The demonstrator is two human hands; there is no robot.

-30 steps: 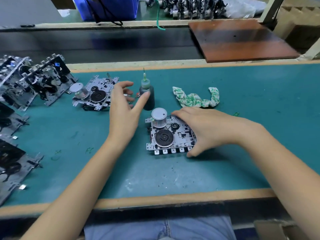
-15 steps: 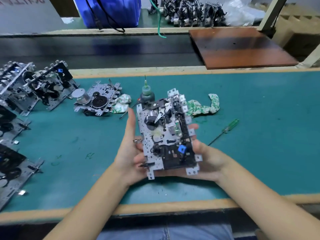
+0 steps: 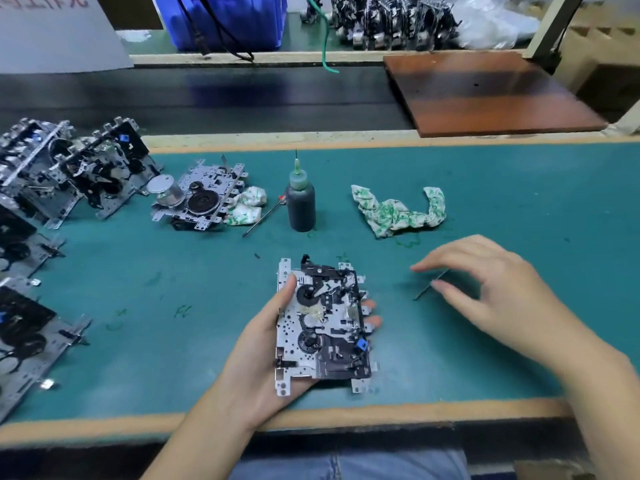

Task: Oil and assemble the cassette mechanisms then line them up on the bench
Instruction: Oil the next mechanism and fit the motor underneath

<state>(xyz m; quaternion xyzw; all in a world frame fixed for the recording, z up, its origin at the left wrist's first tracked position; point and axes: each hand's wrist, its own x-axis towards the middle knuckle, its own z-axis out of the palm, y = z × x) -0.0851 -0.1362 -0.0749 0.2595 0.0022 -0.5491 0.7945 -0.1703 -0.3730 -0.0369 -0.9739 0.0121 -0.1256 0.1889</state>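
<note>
My left hand [image 3: 263, 344] grips a silver-and-black cassette mechanism [image 3: 322, 323] from underneath, gear side up, just above the green mat near the front edge. My right hand [image 3: 491, 289] hovers with relaxed fingers over a thin screwdriver [image 3: 427, 289] lying on the mat to the right; most of the tool is hidden under the hand. A dark oil bottle with a green needle tip [image 3: 300, 206] stands upright behind the mechanism. Another mechanism with a silver motor [image 3: 197, 199] lies further left.
Several more mechanisms [image 3: 69, 168] lie along the left edge. Two crumpled green-patterned rags [image 3: 398, 211] [image 3: 246, 206] and a second thin screwdriver [image 3: 263, 216] lie mid-bench. A brown board [image 3: 485, 95] spans the black conveyor [image 3: 207, 98] behind.
The mechanism was picked up and turned gear side up with both hands. My right hand has since let go and moved right over the screwdriver; the left alone holds it, lower.
</note>
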